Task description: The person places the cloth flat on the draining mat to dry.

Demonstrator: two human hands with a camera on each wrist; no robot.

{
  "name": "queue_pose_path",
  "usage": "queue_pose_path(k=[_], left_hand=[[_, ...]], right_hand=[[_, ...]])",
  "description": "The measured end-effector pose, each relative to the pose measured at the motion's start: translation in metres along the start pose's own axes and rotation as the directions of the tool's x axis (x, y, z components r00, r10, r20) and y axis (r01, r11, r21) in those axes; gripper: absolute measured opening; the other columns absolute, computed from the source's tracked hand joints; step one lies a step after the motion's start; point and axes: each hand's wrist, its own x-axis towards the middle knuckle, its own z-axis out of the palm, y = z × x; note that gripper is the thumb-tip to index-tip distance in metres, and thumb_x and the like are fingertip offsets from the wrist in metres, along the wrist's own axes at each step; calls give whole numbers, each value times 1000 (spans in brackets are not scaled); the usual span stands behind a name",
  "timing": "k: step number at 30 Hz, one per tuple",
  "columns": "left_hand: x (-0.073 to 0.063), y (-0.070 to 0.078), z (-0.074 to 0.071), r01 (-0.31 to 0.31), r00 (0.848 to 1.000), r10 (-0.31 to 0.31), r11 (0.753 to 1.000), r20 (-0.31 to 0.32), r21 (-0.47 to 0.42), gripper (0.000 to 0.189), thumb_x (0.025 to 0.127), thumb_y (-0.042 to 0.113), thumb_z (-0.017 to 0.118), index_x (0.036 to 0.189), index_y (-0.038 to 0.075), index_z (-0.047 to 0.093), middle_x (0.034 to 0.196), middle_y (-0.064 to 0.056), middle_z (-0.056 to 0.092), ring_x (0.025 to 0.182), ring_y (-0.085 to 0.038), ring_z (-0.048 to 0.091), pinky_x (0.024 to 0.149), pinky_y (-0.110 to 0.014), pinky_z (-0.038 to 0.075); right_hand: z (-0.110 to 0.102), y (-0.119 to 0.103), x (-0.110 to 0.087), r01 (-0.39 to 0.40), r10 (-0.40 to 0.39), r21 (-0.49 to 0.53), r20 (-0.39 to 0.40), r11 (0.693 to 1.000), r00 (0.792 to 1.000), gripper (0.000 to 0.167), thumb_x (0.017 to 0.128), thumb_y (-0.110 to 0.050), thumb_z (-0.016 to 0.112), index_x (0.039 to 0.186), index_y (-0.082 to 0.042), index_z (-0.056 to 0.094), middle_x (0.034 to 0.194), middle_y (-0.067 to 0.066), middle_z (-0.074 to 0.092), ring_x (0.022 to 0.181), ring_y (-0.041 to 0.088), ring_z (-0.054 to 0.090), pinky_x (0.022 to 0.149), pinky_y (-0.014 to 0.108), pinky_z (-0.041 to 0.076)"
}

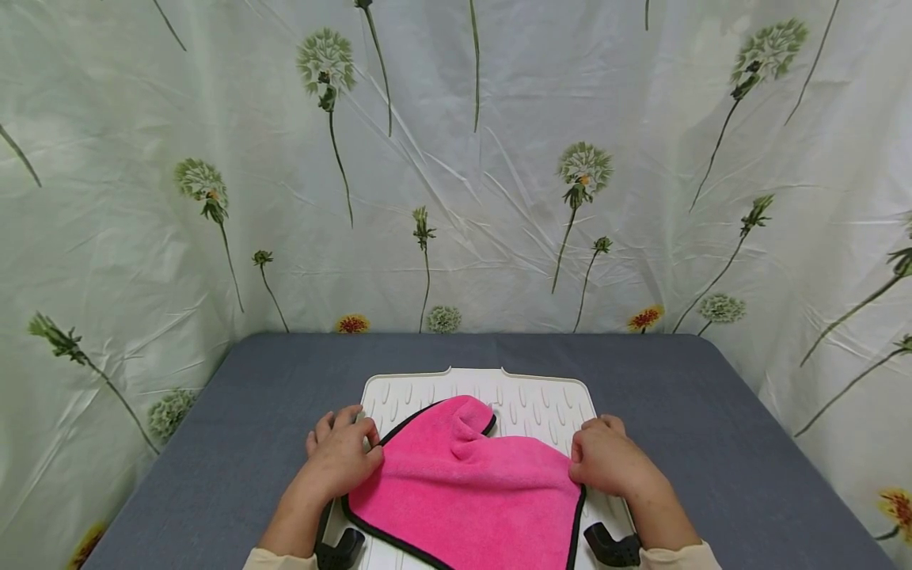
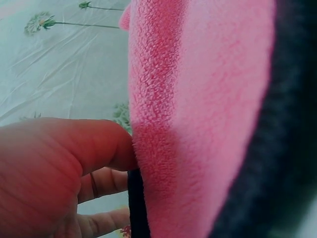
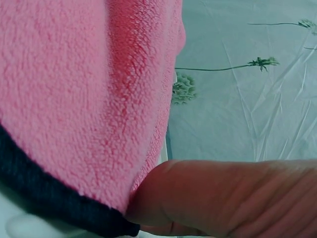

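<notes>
A pink plush towel with black edging lies over a white ribbed board, its upper part bunched into a fold. My left hand pinches the towel's left edge between thumb and fingers. At the opposite side my right hand pinches the right edge near a corner. Close up in the left wrist view, the left thumb presses on the pink pile beside the black trim. The right wrist view shows the right thumb against the towel's black-edged corner. The towel's near end runs out of the head view.
The board lies on a table with a dark grey-blue cloth. Behind and beside the table hangs a white curtain printed with dandelions. Black wrist mounts sit below the hands at the front.
</notes>
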Motion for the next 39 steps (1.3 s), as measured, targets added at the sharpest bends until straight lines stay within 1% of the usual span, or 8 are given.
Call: queue_pose_path(k=[4,12,15,20,25,29,35,39], left_hand=[[0,0,-2,6,1000,-6,1000,1,-2,12,83,19,68,76,20,58,151,-26,45,141,-62,26,108,-84,18],[-1,0,-5,15,1000,-15,1000,17,-16,12,83,19,68,77,20,58,152,-25,44,142,-61,25,108,-82,19],[-1,-1,-7,18,1000,-17,1000,24,-23,12,83,19,68,77,20,58,152,-25,43,142,-62,24,108,-82,19],[-1,-3,-9,18,999,-17,999,34,-32,11,82,19,67,77,21,58,152,-24,43,142,-62,24,107,-82,20],[-2,-6,-12,16,999,-14,999,41,-38,9,81,19,66,77,21,58,152,-24,44,141,-62,25,105,-83,20],[-2,-6,-15,14,999,-12,999,51,-46,9,81,19,65,76,21,58,152,-24,44,140,-63,25,104,-83,21],[-2,-8,-20,18,996,-15,999,83,-35,9,82,20,65,76,22,58,151,-23,44,139,-61,27,103,-82,23],[-4,-9,-25,4,995,-1,999,97,-36,9,81,20,64,76,22,57,150,-21,46,138,-60,29,101,-80,27]], right_hand=[[-2,0,0,7,-7,8,-13,1000,1000,23,65,-14,75,57,-20,54,63,-8,46,71,9,50,107,59,35],[-7,3,1,-1,1,10,-38,1000,999,24,64,-13,77,56,-22,55,61,-11,48,73,10,55,103,55,39],[-9,5,1,13,-13,6,-60,1000,998,23,64,-15,77,57,-22,56,61,-11,50,75,13,59,102,55,39],[-12,7,2,21,-21,3,-80,1000,997,22,67,-16,77,59,-22,58,67,-9,57,86,22,65,102,57,40],[-14,9,3,17,-18,-13,-96,1000,995,20,68,-16,77,61,-22,59,71,-5,64,96,28,67,101,57,40],[-16,11,2,7,-7,-1,-112,1000,994,19,68,-16,77,61,-22,60,74,-3,70,104,33,67,101,57,40],[-19,14,1,1,-2,-8,-143,1000,990,19,67,-15,75,60,-22,59,71,-6,66,101,31,67,100,55,41],[-22,14,1,-14,10,-24,-150,1000,989,18,67,-15,73,60,-22,59,74,-4,68,101,31,68,100,55,42]])
